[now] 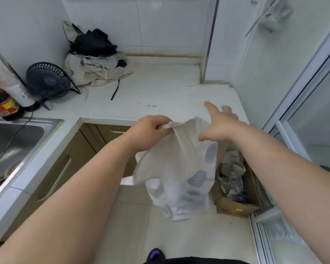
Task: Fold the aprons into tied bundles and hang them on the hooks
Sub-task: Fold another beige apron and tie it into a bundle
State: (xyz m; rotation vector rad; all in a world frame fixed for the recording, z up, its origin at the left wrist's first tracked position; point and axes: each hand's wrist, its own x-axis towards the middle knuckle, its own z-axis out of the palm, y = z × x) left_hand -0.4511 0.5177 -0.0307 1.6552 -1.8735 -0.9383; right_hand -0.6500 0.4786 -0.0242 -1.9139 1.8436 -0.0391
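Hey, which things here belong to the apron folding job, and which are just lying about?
Job: beige apron, held up; apron pile on the counter.
Lying about: desk fan; bottles; sink; cardboard box.

White counter (160, 88), heaped aprons (95, 69), small fan (48, 80), bottles (4, 103)

Single head-worn wide camera looks forward and down, close above the corner counter (170, 88).
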